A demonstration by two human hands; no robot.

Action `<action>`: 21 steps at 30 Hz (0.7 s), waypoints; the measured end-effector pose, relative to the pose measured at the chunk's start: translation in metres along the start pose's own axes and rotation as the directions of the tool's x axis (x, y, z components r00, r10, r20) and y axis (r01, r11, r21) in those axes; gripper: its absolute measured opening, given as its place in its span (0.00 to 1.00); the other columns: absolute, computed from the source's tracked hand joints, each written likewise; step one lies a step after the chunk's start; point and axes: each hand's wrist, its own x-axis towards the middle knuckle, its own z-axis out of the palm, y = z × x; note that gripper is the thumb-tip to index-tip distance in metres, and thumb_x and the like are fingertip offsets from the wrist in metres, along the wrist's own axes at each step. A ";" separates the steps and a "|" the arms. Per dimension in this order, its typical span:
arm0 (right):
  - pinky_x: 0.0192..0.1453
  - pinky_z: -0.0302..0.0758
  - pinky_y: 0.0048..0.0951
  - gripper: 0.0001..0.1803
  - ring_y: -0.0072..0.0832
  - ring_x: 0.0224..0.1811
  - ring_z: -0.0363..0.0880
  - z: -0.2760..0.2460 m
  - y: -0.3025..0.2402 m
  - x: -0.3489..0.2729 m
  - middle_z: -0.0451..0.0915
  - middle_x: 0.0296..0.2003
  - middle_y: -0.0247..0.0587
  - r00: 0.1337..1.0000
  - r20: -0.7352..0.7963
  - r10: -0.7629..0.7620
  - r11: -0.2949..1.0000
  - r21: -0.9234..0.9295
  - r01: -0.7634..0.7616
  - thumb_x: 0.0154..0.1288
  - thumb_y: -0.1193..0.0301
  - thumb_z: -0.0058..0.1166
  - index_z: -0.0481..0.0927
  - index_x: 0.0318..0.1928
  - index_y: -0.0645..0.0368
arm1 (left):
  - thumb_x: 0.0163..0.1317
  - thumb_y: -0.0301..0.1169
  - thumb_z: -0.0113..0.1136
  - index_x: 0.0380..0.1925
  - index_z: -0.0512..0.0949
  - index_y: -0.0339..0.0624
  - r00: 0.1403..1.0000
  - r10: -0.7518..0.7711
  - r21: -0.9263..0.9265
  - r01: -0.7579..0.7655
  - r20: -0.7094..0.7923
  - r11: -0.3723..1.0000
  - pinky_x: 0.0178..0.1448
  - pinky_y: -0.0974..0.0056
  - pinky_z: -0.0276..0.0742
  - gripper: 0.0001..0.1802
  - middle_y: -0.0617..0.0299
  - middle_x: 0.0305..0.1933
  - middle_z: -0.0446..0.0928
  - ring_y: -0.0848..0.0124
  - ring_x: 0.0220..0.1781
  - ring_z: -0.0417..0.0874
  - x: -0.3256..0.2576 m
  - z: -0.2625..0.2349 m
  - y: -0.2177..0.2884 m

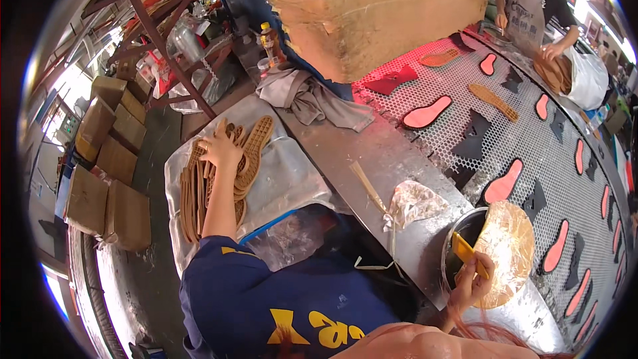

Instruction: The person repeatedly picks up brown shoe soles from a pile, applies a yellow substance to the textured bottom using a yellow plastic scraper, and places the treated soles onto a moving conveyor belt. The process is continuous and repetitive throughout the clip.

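The person's left hand (219,149) lies spread, fingers apart, flat on top of a pile of tan shoe soles (219,173) at the near left; the soles fan out on a sheet of clear plastic (292,183) that covers a low stand beside the metal surface (372,159); the right hand (473,284) at the near right has its grip closed on a yellow brush (467,251), whose head reaches into a round dark pot (458,239) standing at the near edge of the surface; a golden, crusted lid-like disc (508,246) leans against the pot's right side; just left of the pot lie a crumpled clear bag (415,203) and a thin wooden stick (369,186); a grey cloth (312,100) is bunched at the far end of the surface; to the right runs a perforated conveyor belt (531,159) carrying pink sole shapes (425,113), dark cut pieces and a tan sole; at the far right another person in a grey apron (528,10) stands by the belt; brown cardboard boxes (106,159) are stacked on the floor at the far left.
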 end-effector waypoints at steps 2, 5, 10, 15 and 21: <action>0.31 0.64 0.16 0.07 0.16 0.28 0.66 -0.001 -0.004 -0.002 0.73 0.34 0.34 0.999 0.008 0.049 0.998 0.031 -0.049 0.65 0.82 0.48 0.76 0.42 0.64 | 0.59 0.53 0.57 0.72 0.47 0.55 0.989 -0.127 0.058 0.122 0.074 0.991 0.62 0.36 0.61 0.46 0.35 0.70 0.53 0.40 0.70 0.58 0.012 0.018 -0.011; 0.31 0.63 0.15 0.08 0.14 0.29 0.66 -0.011 0.018 -0.006 0.73 0.35 0.32 0.998 -0.027 0.059 0.998 -0.006 -0.059 0.66 0.80 0.50 0.76 0.44 0.62 | 0.44 0.60 0.66 0.72 0.48 0.59 0.984 0.024 -0.057 -0.014 0.179 0.998 0.64 0.35 0.61 0.58 0.47 0.75 0.46 0.45 0.72 0.55 0.010 -0.009 0.021; 0.48 0.72 0.25 0.06 0.24 0.41 0.76 0.002 0.000 0.006 0.79 0.37 0.38 0.998 0.045 -0.049 0.986 -0.160 0.055 0.62 0.81 0.54 0.79 0.40 0.62 | 0.43 0.43 0.67 0.61 0.71 0.46 0.696 0.718 -0.179 -0.705 0.009 0.686 0.73 0.55 0.54 0.40 0.48 0.71 0.57 0.51 0.71 0.57 0.073 0.040 -0.022; 0.40 0.72 0.31 0.09 0.35 0.35 0.77 -0.003 0.003 0.017 0.79 0.32 0.42 0.987 0.053 -0.150 0.963 -0.217 0.158 0.55 0.81 0.58 0.80 0.38 0.59 | 0.45 0.43 0.66 0.56 0.75 0.46 0.735 0.626 -0.019 -0.652 -0.259 0.758 0.64 0.54 0.67 0.35 0.47 0.62 0.69 0.52 0.61 0.72 -0.020 0.000 0.024; 0.37 0.71 0.33 0.10 0.37 0.33 0.77 -0.015 -0.001 0.012 0.79 0.31 0.42 0.945 0.059 -0.320 0.933 -0.151 0.326 0.54 0.81 0.57 0.80 0.38 0.60 | 0.45 0.43 0.65 0.55 0.75 0.47 0.722 0.648 0.013 -0.665 -0.241 0.746 0.61 0.54 0.69 0.33 0.48 0.59 0.72 0.52 0.57 0.74 -0.076 -0.025 0.069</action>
